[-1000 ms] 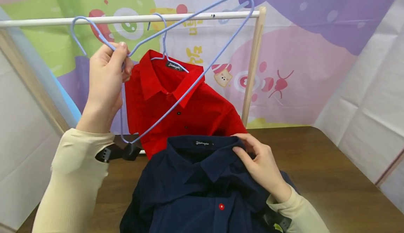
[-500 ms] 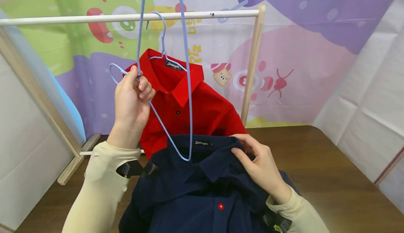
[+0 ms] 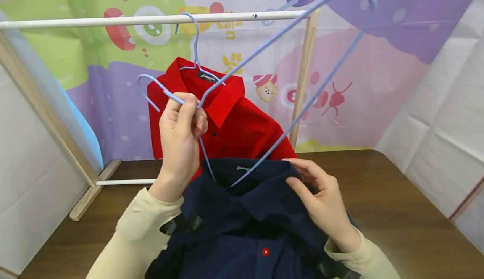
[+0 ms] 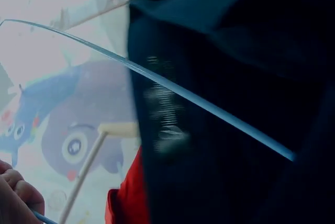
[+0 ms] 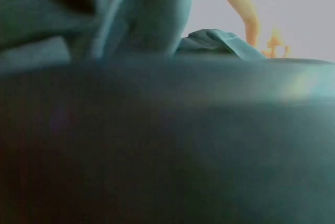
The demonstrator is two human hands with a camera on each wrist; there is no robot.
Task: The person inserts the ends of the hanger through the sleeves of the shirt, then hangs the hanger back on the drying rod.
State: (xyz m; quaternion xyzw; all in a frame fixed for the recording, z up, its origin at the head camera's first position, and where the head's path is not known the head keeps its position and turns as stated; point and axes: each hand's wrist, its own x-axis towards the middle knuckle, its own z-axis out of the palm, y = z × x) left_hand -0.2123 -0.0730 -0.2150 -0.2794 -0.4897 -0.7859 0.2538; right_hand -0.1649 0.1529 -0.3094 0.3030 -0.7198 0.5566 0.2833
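My left hand (image 3: 180, 140) pinches a light blue wire hanger (image 3: 272, 40) just below its hook. One end of the hanger dips into the neck opening of a navy button shirt (image 3: 227, 249), so that end is hidden by the collar. The other end points up to the right. In the left wrist view the hanger wire (image 4: 209, 108) crosses the dark collar. My right hand (image 3: 327, 201) pinches the right side of the navy collar between thumb and fingers. Dark blurred cloth fills most of the right wrist view.
Behind, a red shirt (image 3: 249, 132) hangs on another blue hanger (image 3: 196, 43) from the white bar (image 3: 132, 20) of a rack with wooden posts (image 3: 301, 81). The brown table (image 3: 397, 203) lies below. A cartoon-printed cloth (image 3: 363, 102) covers the back.
My left hand has moved right and down, turning the hanger, whose lower end has entered the navy collar. The right hand keeps its pinch on the collar, shifting only slightly.
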